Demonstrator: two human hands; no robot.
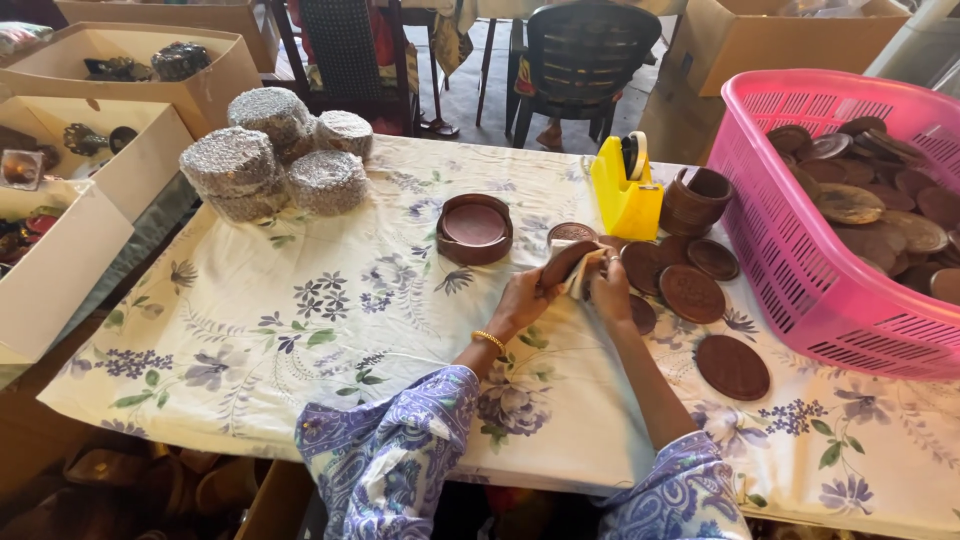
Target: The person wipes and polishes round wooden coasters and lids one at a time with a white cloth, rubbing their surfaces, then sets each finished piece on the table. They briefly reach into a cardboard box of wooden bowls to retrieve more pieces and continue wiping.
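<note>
Two hands: the left hand [524, 298] and the right hand [610, 288] meet on one brown disc [566, 262], held tilted above the flowered cloth [300, 330].
Grip: left fingers closed round the disc's near edge; right fingers press a pale rag [588, 272] against its face.
Slip risk: the disc is pinched by its edge only, so a hard rub could, I judge, twist it out of the fingers onto the loose discs below.
Knock risk: a stack of ring holders [694, 202] and a yellow tape dispenser [625, 190] stand just beyond the right fingertips; a wide elbow swing might tip them.
Loose discs: about seven lie flat on the cloth, beside and past the right fingers; some are partly hidden, so the count is rough.
Holder with discs: one round brown holder [474, 228], beyond the left fingers.
Basket: one pink basket [790, 260], far right of the fingers, heaped with discs too many to count.
Wrapped bundles: four silvery rolls [270, 155], well away left.
Cartons: three open boxes [130, 75] at the left.
</note>
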